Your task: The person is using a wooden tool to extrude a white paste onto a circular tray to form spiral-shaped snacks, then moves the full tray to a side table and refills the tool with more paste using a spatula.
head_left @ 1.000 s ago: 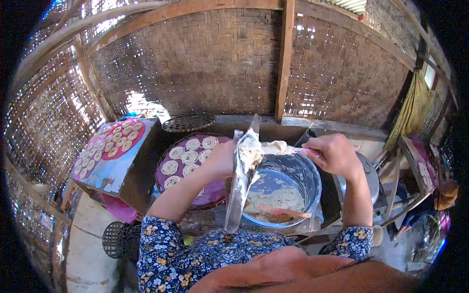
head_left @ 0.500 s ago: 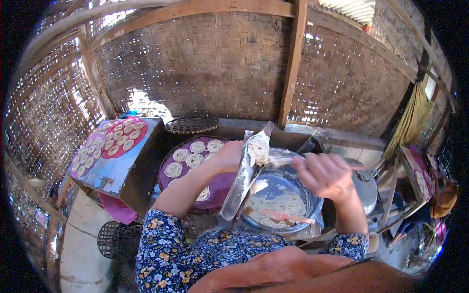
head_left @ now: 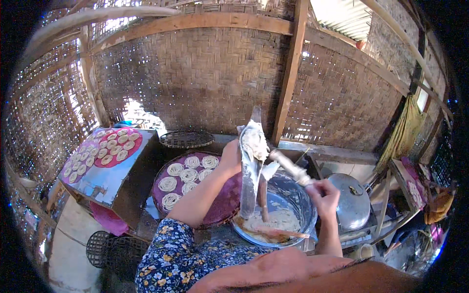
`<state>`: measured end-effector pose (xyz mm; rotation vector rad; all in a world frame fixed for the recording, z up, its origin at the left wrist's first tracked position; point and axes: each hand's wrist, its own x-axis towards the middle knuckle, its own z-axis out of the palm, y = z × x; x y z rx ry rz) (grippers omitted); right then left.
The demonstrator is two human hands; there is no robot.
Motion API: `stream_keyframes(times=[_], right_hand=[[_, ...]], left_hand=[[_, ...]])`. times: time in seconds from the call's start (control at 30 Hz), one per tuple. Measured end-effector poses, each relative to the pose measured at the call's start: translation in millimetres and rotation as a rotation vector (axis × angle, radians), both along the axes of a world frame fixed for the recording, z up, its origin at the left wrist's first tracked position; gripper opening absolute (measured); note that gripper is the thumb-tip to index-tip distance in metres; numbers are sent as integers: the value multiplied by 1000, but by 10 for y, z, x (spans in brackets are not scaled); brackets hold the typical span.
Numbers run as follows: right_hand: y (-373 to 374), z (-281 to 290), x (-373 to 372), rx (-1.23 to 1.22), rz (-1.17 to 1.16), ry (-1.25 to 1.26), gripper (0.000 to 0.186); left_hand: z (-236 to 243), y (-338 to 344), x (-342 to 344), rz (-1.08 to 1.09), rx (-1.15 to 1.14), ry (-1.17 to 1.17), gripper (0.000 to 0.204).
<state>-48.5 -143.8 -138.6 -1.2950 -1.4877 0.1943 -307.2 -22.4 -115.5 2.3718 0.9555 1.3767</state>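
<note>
My left hand (head_left: 231, 157) is closed around a long wooden press (head_left: 249, 193), its fingers mostly hidden behind it. Pale, sticky dough (head_left: 254, 140) is heaped on the upper part of the press, which is held up over the left side of a blue basin (head_left: 312, 217). Between the thumb and fingers of my right hand (head_left: 324, 196) is a dough-smeared stick (head_left: 294, 169), its far tip slanting up toward the press but apart from it. Inside the basin lie more wet dough (head_left: 281, 219) and a pinkish flat spatula (head_left: 283, 233).
Left of the basin, a round purple-lined tray (head_left: 215, 207) bears several coiled dough nests (head_left: 188, 175). A box (head_left: 119, 168) farther left has more coils on top. A lidded metal pot (head_left: 351, 200) stands right of the basin. Woven baskets (head_left: 117, 251) sit low at left.
My right hand has drawn down and away from the press with the stick. The press now stands more upright, and the dough is heaped higher on it.
</note>
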Motion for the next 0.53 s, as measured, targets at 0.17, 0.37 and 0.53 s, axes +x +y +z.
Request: stream_keyframes(times=[0.17,0.37,0.53], right_hand=[[159,311,-321,643,-210,-380,22],[73,133,-351,522,72,-392,19],[245,86,-274,264,29,14,12]], left_hand=[[9,-101,285,-45,5,-47,34],[-250,308,82,-18,-88,18,38],[-249,202,104,-53,-38,-106,38]])
